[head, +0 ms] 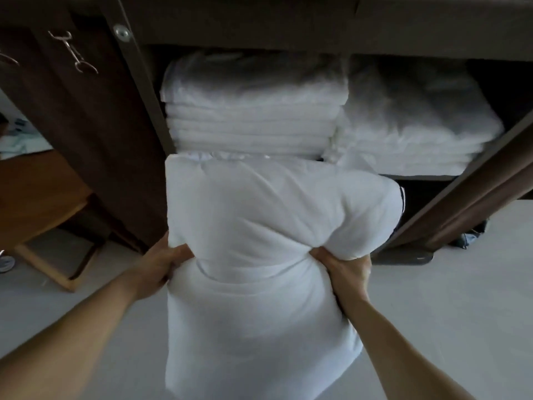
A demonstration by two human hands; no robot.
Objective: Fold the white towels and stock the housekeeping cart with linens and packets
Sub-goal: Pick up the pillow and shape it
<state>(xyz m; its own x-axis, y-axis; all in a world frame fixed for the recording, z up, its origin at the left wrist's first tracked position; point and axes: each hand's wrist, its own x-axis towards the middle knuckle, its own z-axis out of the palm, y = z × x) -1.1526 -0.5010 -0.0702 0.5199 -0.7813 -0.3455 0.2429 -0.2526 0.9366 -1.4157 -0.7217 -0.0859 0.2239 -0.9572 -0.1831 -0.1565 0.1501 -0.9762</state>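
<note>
A big white padded linen bundle [259, 255] stands on end in front of the housekeeping cart [138, 90], its top leaning against the lower shelf opening. My left hand [164, 264] grips its left side at the waist, and my right hand [340, 269] grips the right side, squeezing the fabric inward. On the shelf behind it lie a stack of folded white towels [253, 122] on the left and a looser white pile [415, 134] on the right.
A dark brown fabric bag [86, 111] hangs on the cart's left side with metal hooks [73, 51]. A wooden table [43, 197] stands at the left. Pale floor [461, 284] spreads to the right. The cart's dark base frame [403, 256] is at the lower right.
</note>
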